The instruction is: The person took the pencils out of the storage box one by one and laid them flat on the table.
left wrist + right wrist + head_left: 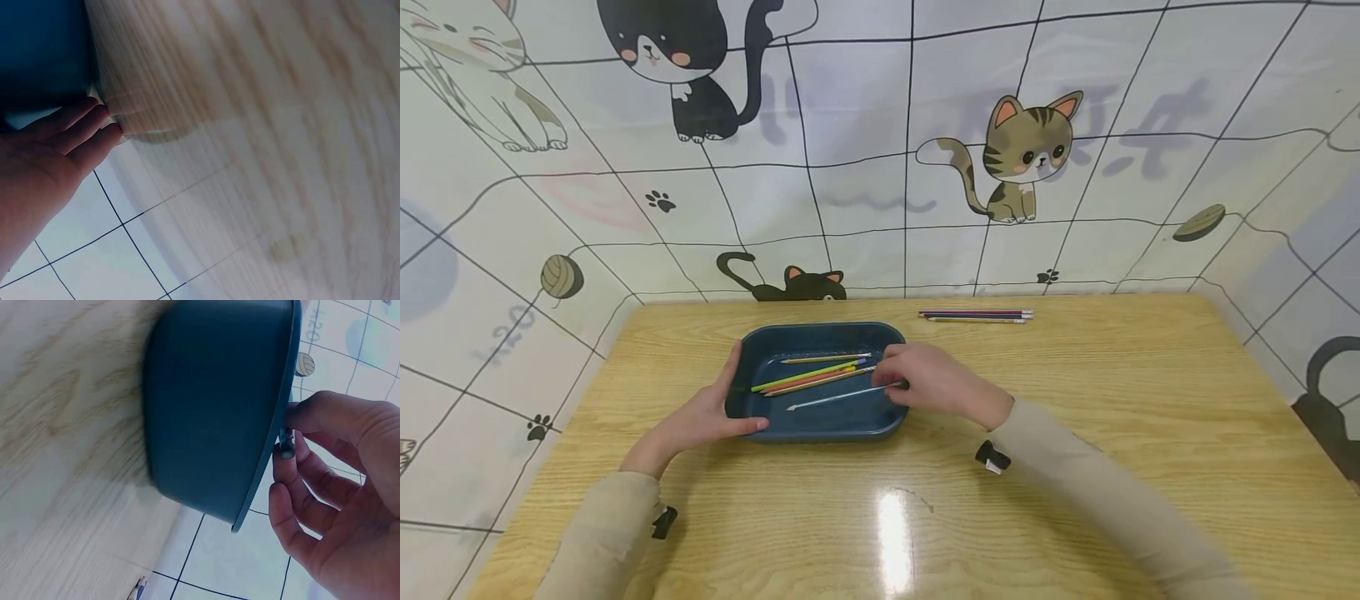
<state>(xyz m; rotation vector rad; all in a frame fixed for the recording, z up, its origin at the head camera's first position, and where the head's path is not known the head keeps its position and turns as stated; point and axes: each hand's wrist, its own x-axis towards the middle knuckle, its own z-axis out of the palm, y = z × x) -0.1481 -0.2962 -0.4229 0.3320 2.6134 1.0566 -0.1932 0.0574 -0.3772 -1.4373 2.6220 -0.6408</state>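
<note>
A dark blue plastic tray (820, 435) sits on the wooden table with several pencils (808, 379) lying inside it: yellow-green, orange and yellowish ones. My right hand (936, 379) is over the tray's right end and pinches a pale blue pencil (842, 397) between thumb and fingers near its dark end. That pencil slants down toward the tray floor, tip to the left. In the right wrist view, the pencil end (287, 450) shows between thumb and fingertip beside the rim. My left hand (711, 412) rests against the tray's left end, fingers straight along its outside, thumb over the front rim.
Behind the tray to the right, several more pencils (976, 317) lie side by side near the table's back edge. A cloth printed with cats (857, 200) rises behind the table and along its sides. Light glares off the table (820, 517) in front.
</note>
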